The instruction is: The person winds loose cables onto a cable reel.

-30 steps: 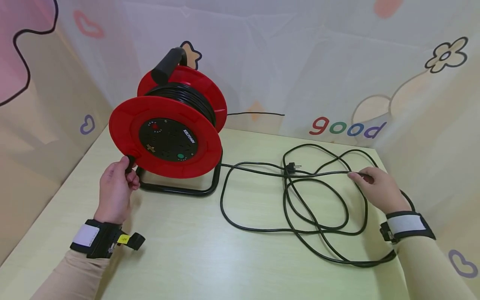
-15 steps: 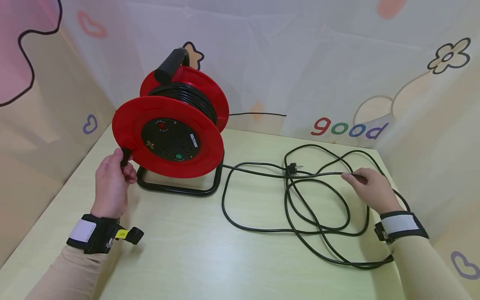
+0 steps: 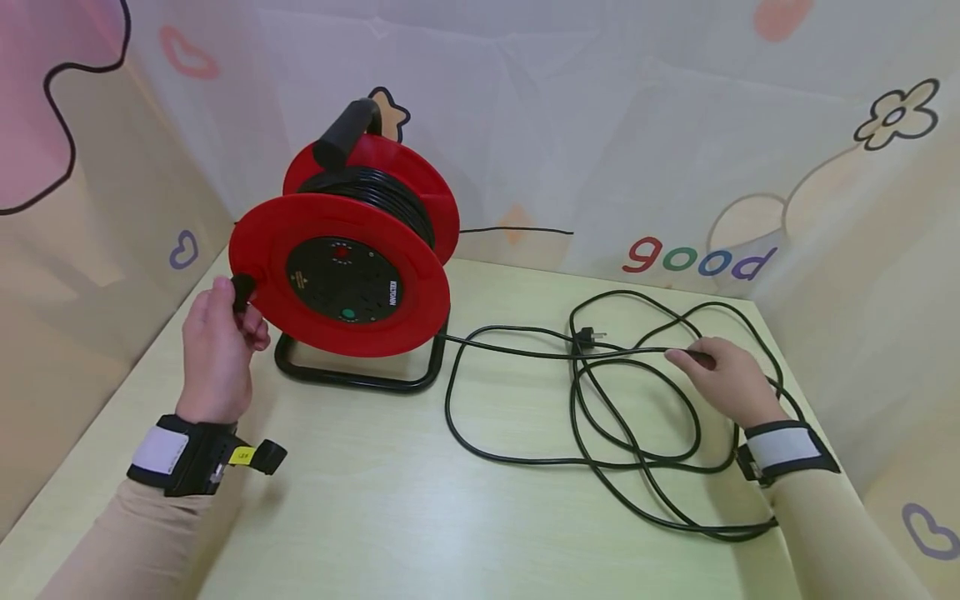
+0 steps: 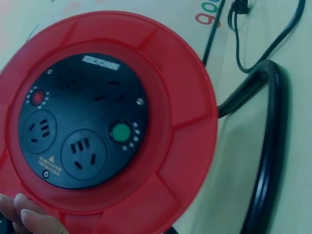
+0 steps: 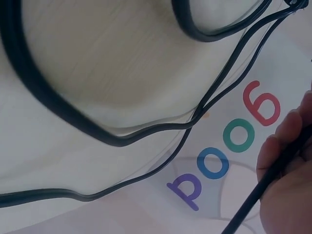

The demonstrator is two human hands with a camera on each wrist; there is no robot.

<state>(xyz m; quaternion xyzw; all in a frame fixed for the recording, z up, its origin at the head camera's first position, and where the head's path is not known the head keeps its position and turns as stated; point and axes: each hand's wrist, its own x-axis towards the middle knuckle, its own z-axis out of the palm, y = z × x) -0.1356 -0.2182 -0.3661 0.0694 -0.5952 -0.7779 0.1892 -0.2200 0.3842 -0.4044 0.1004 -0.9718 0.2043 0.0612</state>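
A red cable reel (image 3: 337, 275) with black cord wound on its drum stands at the left of the table on a black tube frame (image 3: 360, 382). My left hand (image 3: 221, 354) grips the small black crank knob (image 3: 242, 292) at the left of the reel's front disc. In the left wrist view the socket panel (image 4: 83, 122) faces the camera, and the fingers (image 4: 36, 219) show at the lower left. My right hand (image 3: 731, 379) pinches the black cord (image 3: 525, 354), which runs from the reel across the table. The right wrist view shows the cord crossing the palm (image 5: 287, 200).
Loose loops of cord (image 3: 517, 460) lie over the right half of the table (image 3: 360, 517), with the plug (image 3: 585, 337) among them. A patterned cloth (image 3: 525, 108) hangs behind and at both sides. The reel's carry handle (image 3: 345, 133) sticks up at the top.
My left hand has moved up and slightly left with the crank knob, and the reel's disc has turned clockwise. My right hand has come left toward the reel with the cord.
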